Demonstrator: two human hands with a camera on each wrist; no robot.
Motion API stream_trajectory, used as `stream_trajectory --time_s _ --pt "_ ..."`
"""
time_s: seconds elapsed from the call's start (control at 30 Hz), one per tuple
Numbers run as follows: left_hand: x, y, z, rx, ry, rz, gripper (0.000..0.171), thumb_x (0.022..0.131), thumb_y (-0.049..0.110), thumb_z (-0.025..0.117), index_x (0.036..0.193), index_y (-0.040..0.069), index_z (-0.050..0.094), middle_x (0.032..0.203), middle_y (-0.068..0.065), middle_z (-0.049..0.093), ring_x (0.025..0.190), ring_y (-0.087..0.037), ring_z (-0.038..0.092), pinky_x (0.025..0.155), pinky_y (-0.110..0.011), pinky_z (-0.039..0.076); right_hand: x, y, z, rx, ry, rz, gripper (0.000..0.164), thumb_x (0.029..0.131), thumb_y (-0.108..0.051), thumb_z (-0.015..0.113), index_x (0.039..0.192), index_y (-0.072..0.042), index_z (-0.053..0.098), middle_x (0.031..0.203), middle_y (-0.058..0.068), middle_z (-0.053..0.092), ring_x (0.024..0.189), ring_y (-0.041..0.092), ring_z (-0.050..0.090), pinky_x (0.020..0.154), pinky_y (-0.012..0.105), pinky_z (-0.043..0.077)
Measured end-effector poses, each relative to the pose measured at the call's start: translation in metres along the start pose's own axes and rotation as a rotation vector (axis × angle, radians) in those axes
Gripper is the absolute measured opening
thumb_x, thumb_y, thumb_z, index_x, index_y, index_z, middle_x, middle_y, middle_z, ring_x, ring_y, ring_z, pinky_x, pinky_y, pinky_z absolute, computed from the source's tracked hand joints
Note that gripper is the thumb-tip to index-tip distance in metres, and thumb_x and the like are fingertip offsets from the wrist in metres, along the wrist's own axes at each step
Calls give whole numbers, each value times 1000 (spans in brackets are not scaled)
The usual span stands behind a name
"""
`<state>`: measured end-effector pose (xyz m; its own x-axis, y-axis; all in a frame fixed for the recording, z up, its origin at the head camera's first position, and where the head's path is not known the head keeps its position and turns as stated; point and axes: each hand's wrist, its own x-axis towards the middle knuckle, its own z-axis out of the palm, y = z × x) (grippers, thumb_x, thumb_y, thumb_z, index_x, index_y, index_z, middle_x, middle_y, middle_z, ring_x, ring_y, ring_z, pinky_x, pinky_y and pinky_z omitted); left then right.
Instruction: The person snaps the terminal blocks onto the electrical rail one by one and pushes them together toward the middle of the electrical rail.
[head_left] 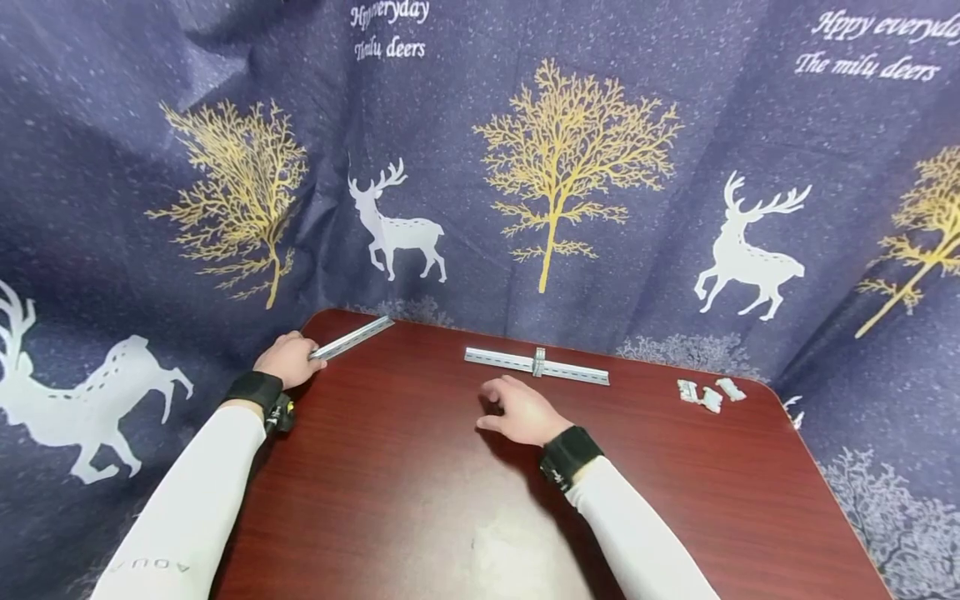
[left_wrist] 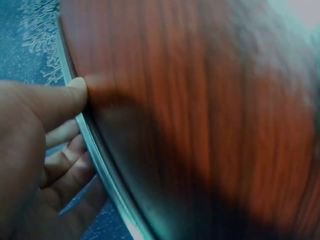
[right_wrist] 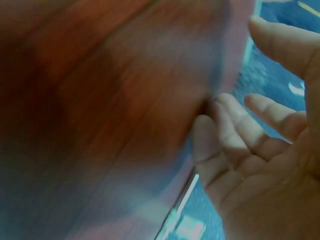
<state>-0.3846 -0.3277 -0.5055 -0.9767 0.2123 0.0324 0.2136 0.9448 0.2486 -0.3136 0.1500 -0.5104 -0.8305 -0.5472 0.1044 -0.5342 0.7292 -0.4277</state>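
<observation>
At the table's left edge, my left hand (head_left: 288, 360) holds the near end of a slotted metal rail (head_left: 354, 336), which points away to the back right. The left wrist view shows the thumb (left_wrist: 77, 95) pressing a pale strip, with the other fingers behind it. My right hand (head_left: 521, 410) hovers near the middle with fingers loosely bent and nothing in them. Just beyond it lies a second slotted metal rail (head_left: 573, 372), with a small metal clip (head_left: 538, 362) across its middle. That rail and its clip appear partly, and blurred, in the right wrist view.
Three small pale pieces (head_left: 710, 399) lie grouped at the back right of the dark red wooden table (head_left: 390, 467). Behind and beside the table hangs a blue cloth (head_left: 465, 167) printed with deer and trees. Glare marks the table's front middle.
</observation>
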Motion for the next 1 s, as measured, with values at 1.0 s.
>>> stream_trajectory --time_s 1.0 --pt "-22 13 -5 -198 -132 156 24 93 26 86 75 18 71 68 12 49 66 -12 45 70 -37 39 37 -24 12 -60 -47 13 59 96 -39 87 142 -6 69 121 11 70 114 26 69 100 42 57"
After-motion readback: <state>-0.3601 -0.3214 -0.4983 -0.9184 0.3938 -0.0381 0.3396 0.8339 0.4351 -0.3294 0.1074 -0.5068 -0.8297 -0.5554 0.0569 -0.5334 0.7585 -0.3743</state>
